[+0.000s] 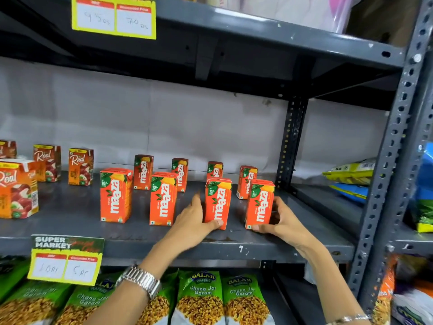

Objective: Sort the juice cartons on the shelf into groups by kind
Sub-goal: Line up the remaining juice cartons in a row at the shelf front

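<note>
Closest to the camera, a metal wristwatch (140, 279) sits on the left forearm, above green Chana Jor Garam packs (201, 299) on the lower shelf. A yellow price tag (65, 261) hangs from the front lip of the grey shelf (70, 214). On that shelf, the left hand (194, 219) wraps a standing Maaza carton (218, 202), thumb across its lower front and fingers behind its left side. The right hand (278, 219) clasps the rightmost Maaza carton (260, 204) from its right side, thumb under the front bottom edge. Both cartons stand upright on the shelf, near each other but apart. Left of them stand two more front-row Maaza cartons (116, 195), and four back-row Maaza cartons (143, 172) stand behind. At far left is a separate cluster of Real cartons (80, 166). Overhead hangs another price tag (113, 17).
</note>
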Demonstrator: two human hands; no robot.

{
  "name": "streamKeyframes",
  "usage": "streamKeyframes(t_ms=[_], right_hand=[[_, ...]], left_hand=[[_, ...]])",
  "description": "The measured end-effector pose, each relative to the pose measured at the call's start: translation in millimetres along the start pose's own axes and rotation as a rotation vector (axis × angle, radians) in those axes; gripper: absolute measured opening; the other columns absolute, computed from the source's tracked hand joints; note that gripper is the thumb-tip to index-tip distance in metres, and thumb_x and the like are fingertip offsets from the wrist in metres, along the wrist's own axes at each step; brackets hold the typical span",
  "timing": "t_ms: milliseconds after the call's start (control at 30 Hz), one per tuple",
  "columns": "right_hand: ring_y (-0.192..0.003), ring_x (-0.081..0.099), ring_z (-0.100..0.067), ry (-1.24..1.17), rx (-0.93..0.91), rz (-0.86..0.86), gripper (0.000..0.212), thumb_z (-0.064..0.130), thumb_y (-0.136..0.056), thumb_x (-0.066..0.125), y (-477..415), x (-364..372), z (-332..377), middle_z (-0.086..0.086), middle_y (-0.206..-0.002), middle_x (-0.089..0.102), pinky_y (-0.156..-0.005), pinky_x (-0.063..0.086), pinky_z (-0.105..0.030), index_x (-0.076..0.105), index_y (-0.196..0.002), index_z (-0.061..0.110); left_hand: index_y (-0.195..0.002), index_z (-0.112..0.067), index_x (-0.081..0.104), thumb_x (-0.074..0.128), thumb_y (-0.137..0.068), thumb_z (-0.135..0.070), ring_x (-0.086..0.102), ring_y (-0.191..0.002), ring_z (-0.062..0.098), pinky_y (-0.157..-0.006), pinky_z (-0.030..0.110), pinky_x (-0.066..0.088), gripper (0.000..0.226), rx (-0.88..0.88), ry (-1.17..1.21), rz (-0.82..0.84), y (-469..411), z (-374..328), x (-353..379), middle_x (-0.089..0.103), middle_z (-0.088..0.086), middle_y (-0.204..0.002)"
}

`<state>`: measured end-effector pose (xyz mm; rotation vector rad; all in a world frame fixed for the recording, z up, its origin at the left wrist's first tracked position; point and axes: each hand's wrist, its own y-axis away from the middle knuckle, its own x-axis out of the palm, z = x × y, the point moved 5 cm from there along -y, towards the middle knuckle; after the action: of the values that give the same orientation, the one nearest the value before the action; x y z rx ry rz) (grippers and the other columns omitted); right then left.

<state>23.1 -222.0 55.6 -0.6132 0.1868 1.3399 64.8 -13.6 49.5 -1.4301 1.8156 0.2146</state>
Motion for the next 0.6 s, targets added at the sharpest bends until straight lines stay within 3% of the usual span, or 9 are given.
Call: streamKeyframes(t_ms=[167,300,433,600], right_hand=[[-0.101,0.060,-0.010,-0.032,0.010,-0.036,0.066,0.006,-0.068,0.077,0.1,-6.1,-5.3,0.000,-0.114,0.060,-0.080,0.046,-0.022,0.038,-0.118,0.023],[-0.099,0.059,-0.010,-0.032,0.012,-0.084,0.062,0.003,-0.070,0.073,0.5,-7.1,-5.0,0.002,-0.110,0.060,-0.083,0.048,-0.027,0.036,-0.116,0.024],[-0.101,0.058,-0.011,-0.017,0.022,-0.093,0.064,0.005,-0.070,0.074,1.5,-7.7,-4.1,0.005,-0.108,0.058,-0.089,0.046,-0.031,0.034,-0.116,0.026],[-0.097,0.057,-0.006,0.011,0.040,-0.076,0.062,0.007,-0.071,0.074,2.1,-6.2,-1.5,0.009,-0.103,0.057,-0.089,0.046,-0.032,0.034,-0.115,0.025]], left_hand=[[-0.129,-0.022,0.038,0.075,-0.071,-0.038,0.054,-0.114,0.016,-0.101,0.037,0.041,0.070,0.066,0.130,0.071,-10.9,-1.1,-0.2,0.056,0.001,-0.129],[-0.129,-0.025,0.039,0.076,-0.072,-0.030,0.053,-0.109,0.007,-0.096,0.025,0.037,0.068,0.097,0.224,0.144,-14.8,-2.3,1.2,0.055,-0.001,-0.130],[-0.132,-0.025,0.035,0.074,-0.073,-0.031,0.050,-0.113,0.008,-0.099,0.026,0.035,0.071,0.116,0.252,0.151,-14.1,-1.6,2.4,0.052,-0.002,-0.133],[-0.127,-0.028,0.037,0.075,-0.072,-0.029,0.051,-0.104,0.004,-0.094,0.024,0.037,0.067,0.093,0.282,0.171,-13.3,1.5,-1.3,0.054,-0.003,-0.129]])
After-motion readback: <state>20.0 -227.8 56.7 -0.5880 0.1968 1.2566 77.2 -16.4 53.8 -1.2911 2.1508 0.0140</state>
